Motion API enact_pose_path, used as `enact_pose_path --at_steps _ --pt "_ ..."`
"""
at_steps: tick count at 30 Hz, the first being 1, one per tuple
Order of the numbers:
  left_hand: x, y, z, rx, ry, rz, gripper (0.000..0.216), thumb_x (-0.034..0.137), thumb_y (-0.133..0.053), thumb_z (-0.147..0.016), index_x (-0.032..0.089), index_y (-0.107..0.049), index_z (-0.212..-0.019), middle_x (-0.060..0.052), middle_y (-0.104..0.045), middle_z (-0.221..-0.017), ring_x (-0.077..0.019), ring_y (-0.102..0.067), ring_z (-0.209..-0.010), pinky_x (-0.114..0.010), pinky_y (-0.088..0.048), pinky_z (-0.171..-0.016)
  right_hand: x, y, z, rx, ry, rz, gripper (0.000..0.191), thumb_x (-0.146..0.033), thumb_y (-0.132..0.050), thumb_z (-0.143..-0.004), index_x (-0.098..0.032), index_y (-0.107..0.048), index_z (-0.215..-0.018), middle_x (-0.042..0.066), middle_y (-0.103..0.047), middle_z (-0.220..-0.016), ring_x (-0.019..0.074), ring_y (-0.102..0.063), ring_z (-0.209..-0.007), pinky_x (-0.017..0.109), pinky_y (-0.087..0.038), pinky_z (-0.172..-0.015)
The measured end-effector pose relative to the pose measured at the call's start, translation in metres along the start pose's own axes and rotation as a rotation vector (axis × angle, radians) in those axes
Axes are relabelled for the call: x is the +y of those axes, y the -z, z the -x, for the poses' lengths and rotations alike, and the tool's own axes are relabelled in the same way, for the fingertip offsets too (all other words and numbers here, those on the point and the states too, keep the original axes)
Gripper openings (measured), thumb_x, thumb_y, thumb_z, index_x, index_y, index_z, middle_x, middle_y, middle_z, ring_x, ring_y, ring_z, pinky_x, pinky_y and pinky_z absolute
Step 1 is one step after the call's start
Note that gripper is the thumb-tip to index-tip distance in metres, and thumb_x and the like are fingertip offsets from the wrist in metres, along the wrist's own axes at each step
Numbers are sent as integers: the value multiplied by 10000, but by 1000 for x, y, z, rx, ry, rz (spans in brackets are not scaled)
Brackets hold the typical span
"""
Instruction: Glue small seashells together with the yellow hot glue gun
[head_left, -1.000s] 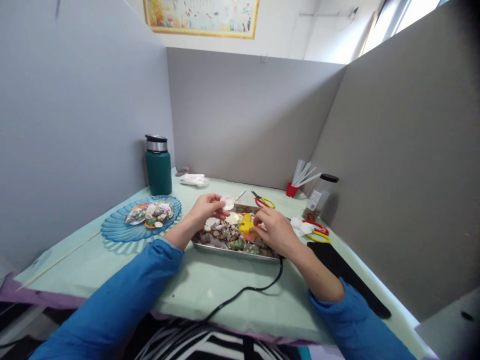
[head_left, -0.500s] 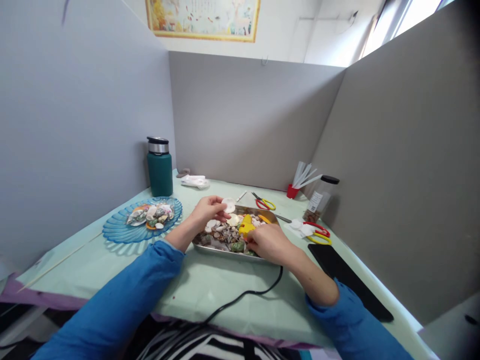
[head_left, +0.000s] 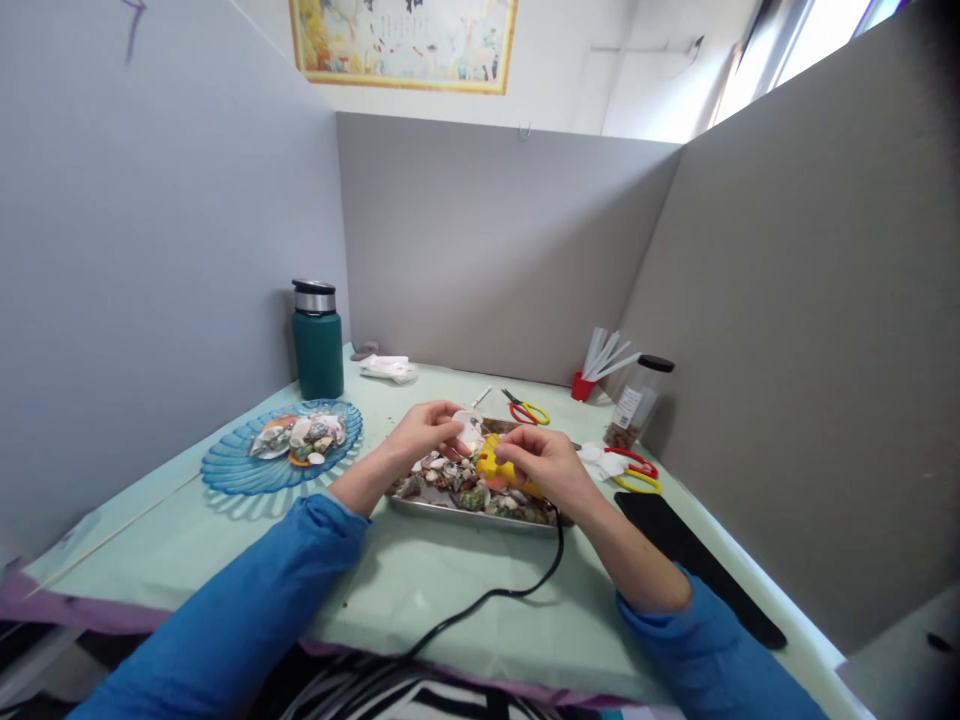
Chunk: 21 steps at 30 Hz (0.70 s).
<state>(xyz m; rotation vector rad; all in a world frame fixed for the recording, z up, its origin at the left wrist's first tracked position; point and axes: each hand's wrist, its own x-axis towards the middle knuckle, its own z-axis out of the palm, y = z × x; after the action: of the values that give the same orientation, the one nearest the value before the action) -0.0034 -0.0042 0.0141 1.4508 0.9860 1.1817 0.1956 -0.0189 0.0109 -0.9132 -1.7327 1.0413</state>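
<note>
My left hand (head_left: 429, 432) pinches a thin, round white disc (head_left: 470, 430) upright over the metal tray (head_left: 457, 513). Facing it, my right hand (head_left: 546, 465) has its thumb and fingertips closed in a pinch close to the disc's right side; whatever is between them is too small to make out. Below both hands the tray holds many seashells and small stones (head_left: 474, 498). A yellow glue gun (head_left: 489, 460) lies across the tray, partly covered by my right hand. Its black cord (head_left: 517, 592) appears to run over the tray's front edge towards me.
On the left are a blue scalloped plate (head_left: 225, 470) of shells, a green bottle (head_left: 318, 350) and a thin stick (head_left: 112, 535). Two scissors (head_left: 534, 412) (head_left: 637, 470), a red cup of white sticks (head_left: 583, 386), a clear jar (head_left: 637, 405) and a black slab (head_left: 697, 565) lie right. Grey partitions enclose the table.
My right hand has risen from the shells in the tray and come up towards the disc. My left hand has shifted slightly right and lower with the disc, which is now turned.
</note>
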Motion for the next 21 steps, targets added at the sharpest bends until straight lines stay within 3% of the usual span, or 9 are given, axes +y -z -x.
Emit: enact_pose_path --at_steps 6,13,21 --pt "-3 -3 0 -52 12 31 375 320 -713 -670 91 -624 -953 -67 -669 -678 -182 -668 -601 -251 -526 -537 7 -4 -4 54 44 -10 257 -406 -625 -724 -151 -616 -687 -11 -616 -616 70 -472 -414 195 -399 -408" --pt "-2 -8 5 -99 3 3 299 321 -680 -688 96 -624 -877 -91 -669 -815 -176 -668 -626 -240 -525 -514 11 -10 -4 130 34 -8 268 -415 -608 -741 -153 -604 -687 -15 -595 -591 79 -475 -415 203 -422 -411" --pt "2 -14 9 -103 8 3 303 329 -688 -682 117 -607 -883 -66 -656 -795 -176 -665 -633 -239 -523 -507 16 -9 -5 152 36 -4 270 -407 -601 -756 -146 -597 -689 -4 -593 -604 79 -465 -430 199 -408 -405"
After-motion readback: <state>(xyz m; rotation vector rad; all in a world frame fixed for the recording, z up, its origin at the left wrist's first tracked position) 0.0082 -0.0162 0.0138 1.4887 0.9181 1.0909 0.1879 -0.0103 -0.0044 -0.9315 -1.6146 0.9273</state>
